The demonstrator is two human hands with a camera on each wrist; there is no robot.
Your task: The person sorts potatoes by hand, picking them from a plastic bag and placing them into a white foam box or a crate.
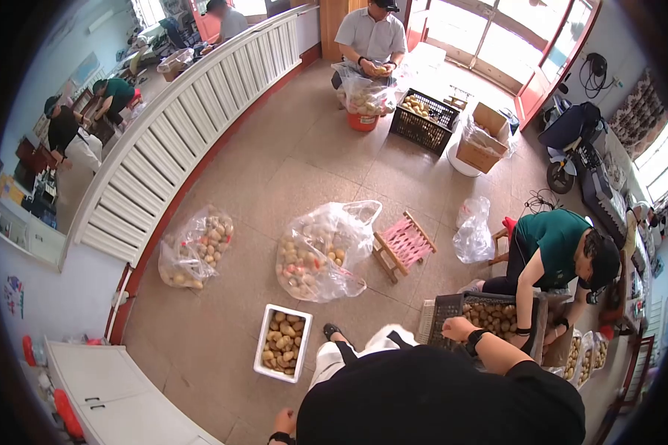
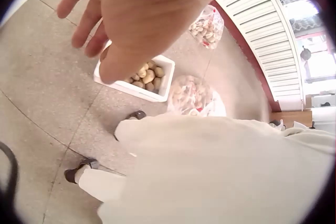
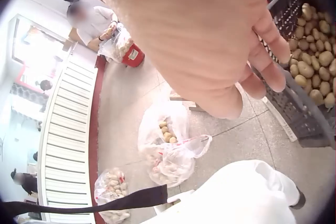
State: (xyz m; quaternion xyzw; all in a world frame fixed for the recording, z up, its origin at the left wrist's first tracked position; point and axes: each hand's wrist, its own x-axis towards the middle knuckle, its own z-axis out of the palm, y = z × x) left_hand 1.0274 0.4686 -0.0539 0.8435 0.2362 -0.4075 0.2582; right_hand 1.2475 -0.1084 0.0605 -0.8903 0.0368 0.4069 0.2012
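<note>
My left hand [image 1: 286,421] hangs low beside my body, holding nothing; its fingers look loosely bent in the left wrist view. Beyond it on the floor stands a white box [image 2: 164,85] filled with potatoes [image 1: 283,341]. My right hand [image 1: 460,328] hovers at the near side of a dark plastic crate [image 3: 315,124]. Its fingers [image 3: 273,77] are relaxed, and nothing is in the palm. Potatoes [image 3: 312,50] fill that crate. Across it, a person in a green shirt [image 1: 553,241] leans over with both arms down by a cardboard box.
A large plastic bag of potatoes [image 1: 312,256] and a smaller bag [image 1: 200,248] lie on the floor. Near them stands a pink-woven stool [image 1: 406,246]. Farther back, a seated person [image 1: 371,41] handles something above a red bucket [image 1: 362,121], beside another black crate [image 1: 423,133].
</note>
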